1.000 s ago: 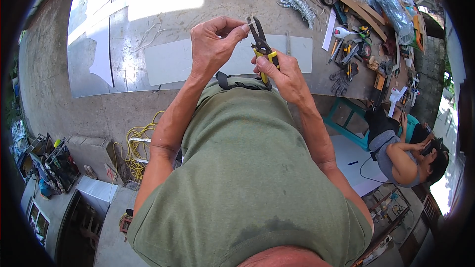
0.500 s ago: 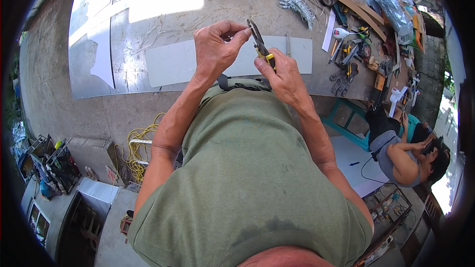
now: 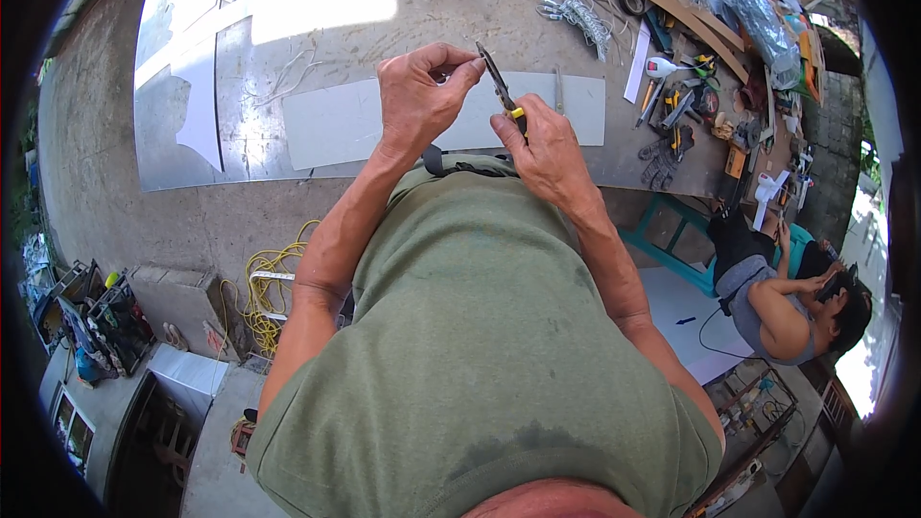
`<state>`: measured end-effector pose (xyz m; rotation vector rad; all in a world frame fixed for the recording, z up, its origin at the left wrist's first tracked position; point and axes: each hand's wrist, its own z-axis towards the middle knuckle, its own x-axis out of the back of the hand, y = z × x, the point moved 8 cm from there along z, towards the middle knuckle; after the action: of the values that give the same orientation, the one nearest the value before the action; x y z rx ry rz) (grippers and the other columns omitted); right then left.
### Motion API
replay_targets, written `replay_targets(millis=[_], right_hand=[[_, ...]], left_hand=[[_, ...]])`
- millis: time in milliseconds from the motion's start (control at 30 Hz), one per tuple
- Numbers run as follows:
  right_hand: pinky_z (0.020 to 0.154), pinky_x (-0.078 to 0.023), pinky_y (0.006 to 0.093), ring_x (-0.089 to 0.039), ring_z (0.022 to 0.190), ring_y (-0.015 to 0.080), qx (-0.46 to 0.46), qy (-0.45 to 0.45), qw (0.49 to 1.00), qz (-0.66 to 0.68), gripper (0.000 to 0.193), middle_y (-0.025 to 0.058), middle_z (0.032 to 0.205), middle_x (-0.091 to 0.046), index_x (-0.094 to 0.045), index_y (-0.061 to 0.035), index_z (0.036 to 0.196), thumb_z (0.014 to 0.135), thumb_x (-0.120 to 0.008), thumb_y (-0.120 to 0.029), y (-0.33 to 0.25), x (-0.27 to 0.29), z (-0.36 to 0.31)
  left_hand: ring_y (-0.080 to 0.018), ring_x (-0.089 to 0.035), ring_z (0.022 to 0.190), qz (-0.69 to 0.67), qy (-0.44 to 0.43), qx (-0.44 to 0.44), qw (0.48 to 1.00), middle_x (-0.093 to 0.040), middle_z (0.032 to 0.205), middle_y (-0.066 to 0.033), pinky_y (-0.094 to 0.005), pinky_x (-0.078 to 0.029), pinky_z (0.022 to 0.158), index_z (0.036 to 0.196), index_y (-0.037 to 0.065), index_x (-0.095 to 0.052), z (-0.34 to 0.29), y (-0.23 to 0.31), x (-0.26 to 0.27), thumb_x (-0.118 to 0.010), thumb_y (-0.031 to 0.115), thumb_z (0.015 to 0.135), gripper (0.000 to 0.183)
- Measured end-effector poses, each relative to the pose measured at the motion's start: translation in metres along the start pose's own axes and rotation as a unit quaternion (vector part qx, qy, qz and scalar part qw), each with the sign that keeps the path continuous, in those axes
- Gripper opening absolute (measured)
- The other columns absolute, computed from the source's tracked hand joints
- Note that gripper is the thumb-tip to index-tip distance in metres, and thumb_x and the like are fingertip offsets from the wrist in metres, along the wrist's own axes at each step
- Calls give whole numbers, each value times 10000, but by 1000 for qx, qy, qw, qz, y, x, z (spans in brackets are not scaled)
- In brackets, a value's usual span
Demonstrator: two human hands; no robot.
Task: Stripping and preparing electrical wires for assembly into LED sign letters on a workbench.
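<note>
Above the near part of the worktable, my right hand is wrapped round the handles of pliers with dark jaws and yellow-and-black grips. Their jaws point up and away from me. My left hand has thumb and forefinger pinched together right beside the jaw tips. Whatever it pinches is too small to make out. Beneath both hands lies a long pale grey strip of sheet, with a thin rod-like tool on its right part.
On the table's right are a dark work glove, a tape measure, a white glue bottle and several hand tools. Bundled string lights lie farther back. White cut sheets sit left. Another person sits at the right.
The pliers have turned in my right hand, so the jaws now show narrower, and the right hand has shifted slightly left. My left hand has barely moved.
</note>
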<state>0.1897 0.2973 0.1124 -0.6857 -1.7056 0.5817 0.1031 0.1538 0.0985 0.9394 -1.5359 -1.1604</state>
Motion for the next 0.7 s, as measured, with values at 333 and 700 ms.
replay_targets(millis=[333,700], right_hand=[[666,-487,459,-620,740,361,20,30,997,-65,353,175,878,-570,-553,25,934,990,-581,-322,-3,-3,-1],[596,-480,427,-615,709,313,46,58,989,-125,264,147,870,-548,-539,11,928,949,-635,-235,-6,-6,-1]], left_hand=[[-92,-700,694,0,5,2,1000,-748,743,-68,-235,-540,657,915,6,-772,0,-5,0,-745,131,866,137],[-97,-705,700,-13,-3,9,1000,-746,748,-66,-232,-538,655,928,-2,-759,0,-9,-1,-734,115,866,135]])
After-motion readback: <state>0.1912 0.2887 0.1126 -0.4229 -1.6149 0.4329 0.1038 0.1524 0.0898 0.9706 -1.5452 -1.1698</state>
